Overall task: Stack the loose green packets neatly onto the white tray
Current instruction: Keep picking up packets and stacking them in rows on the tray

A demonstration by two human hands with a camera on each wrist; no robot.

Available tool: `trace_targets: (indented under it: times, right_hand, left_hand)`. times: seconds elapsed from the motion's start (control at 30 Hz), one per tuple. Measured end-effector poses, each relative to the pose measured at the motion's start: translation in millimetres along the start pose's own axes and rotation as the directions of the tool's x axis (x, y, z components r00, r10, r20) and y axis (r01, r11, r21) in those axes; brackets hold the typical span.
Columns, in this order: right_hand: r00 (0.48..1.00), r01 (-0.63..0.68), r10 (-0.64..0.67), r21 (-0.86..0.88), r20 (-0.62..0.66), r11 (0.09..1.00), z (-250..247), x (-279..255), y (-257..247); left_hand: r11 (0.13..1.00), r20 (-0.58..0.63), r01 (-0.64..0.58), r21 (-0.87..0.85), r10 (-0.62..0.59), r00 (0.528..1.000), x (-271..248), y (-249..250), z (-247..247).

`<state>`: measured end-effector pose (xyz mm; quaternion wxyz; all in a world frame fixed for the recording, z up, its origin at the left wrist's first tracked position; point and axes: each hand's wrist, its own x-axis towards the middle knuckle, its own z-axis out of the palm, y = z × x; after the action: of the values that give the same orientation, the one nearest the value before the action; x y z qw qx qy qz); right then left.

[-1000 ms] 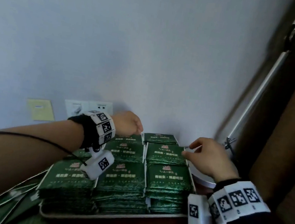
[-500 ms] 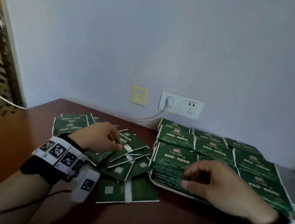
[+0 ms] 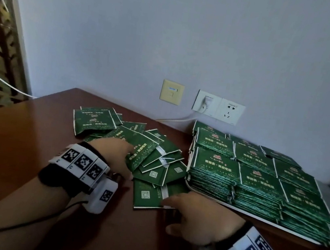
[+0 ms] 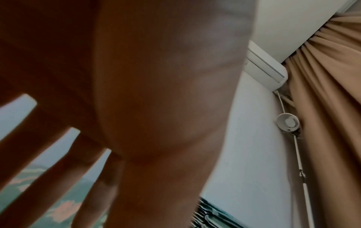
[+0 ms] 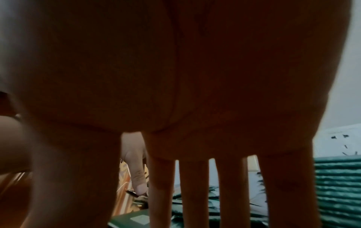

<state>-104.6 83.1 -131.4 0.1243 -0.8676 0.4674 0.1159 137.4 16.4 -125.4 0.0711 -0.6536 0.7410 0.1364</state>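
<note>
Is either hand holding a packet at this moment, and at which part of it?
No firm hold shows. Left hand lies, fingers straight, on the loose packets; right hand reaches the nearest packet's right edge, fingers straight.

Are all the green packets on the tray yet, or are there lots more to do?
Not yet. Done: neat stacks of green packets already fill the white tray. In hand: the left hand lies with spread fingers on the loose pile on the table, and the right hand reaches to a packet at the pile's near edge. Left: that whole scattered pile.
</note>
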Motion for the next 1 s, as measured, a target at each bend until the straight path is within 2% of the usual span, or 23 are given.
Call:
trace_targets:
  times: [0.2, 0.27, 0.4, 0.47, 0.5, 0.53, 0.6, 0.67, 0.73, 0.8, 0.87, 1.0]
  right_hand:
    - [0.999, -0.022, 0.023, -0.037, 0.031, 0.999, -3.7, -12.1, -3.0]
    - [0.999, -0.020, 0.023, -0.062, 0.049, 0.998, -3.6, -17.1, -5.9]
    - [0.997, 0.026, -0.023, -0.042, 0.068, 0.999, -1.0, -35.5, -5.2]
    - [0.993, 0.067, -0.065, -0.012, 0.094, 0.998, -6.8, -51.7, -3.3]
    - [0.990, 0.077, -0.079, 0.020, 0.120, 0.997, -10.6, -60.1, -1.7]
    - [0.984, 0.079, -0.088, 0.062, 0.153, 0.995, -13.9, -67.0, 0.6]
    - [0.977, 0.079, -0.103, 0.133, 0.188, 0.988, -16.4, -74.2, 5.8]
    - [0.986, 0.073, -0.091, 0.132, 0.140, 0.989, -11.8, -72.5, 9.6]
    - [0.996, 0.056, -0.060, 0.063, 0.066, 0.996, -4.3, -65.2, 12.1]
    - [0.998, 0.050, -0.050, 0.010, 0.036, 0.999, 2.7, -57.6, 12.9]
    - [0.997, 0.045, -0.045, 0.009, 0.067, 0.999, 5.8, -51.9, 12.5]
    - [0.985, -0.019, 0.015, 0.018, 0.169, 1.000, 3.0, -42.1, 9.3]
  left_hand:
    - [0.987, 0.130, -0.104, 0.124, 0.088, 0.988, -13.6, 7.7, -3.2]
    - [0.973, 0.190, -0.186, 0.138, 0.159, 0.969, -20.5, 11.4, -5.0]
    - [0.934, 0.340, -0.356, 0.028, 0.326, 0.882, -32.7, 27.2, -5.5]
    - [0.921, 0.358, -0.385, -0.064, 0.381, 0.852, -34.2, 32.1, -3.1]
    - [0.919, 0.348, -0.384, -0.092, 0.391, 0.852, -32.9, 32.1, -1.8]
    - [0.924, 0.325, -0.367, -0.106, 0.381, 0.866, -31.3, 32.1, -1.2]
    - [0.954, 0.247, -0.291, -0.068, 0.298, 0.922, -29.8, 31.1, -1.0]
    - [0.971, 0.212, -0.224, 0.077, 0.204, 0.956, -27.6, 30.0, 0.4]
    - [0.966, 0.254, -0.210, 0.151, 0.167, 0.953, -23.6, 29.8, 4.6]
    - [0.971, 0.311, -0.216, 0.098, 0.177, 0.934, -21.8, 32.5, 6.8]
    - [0.969, 0.346, -0.237, 0.065, 0.201, 0.917, -22.5, 37.7, 8.4]
    - [0.943, 0.373, -0.305, 0.132, 0.238, 0.897, -19.6, 47.5, 12.4]
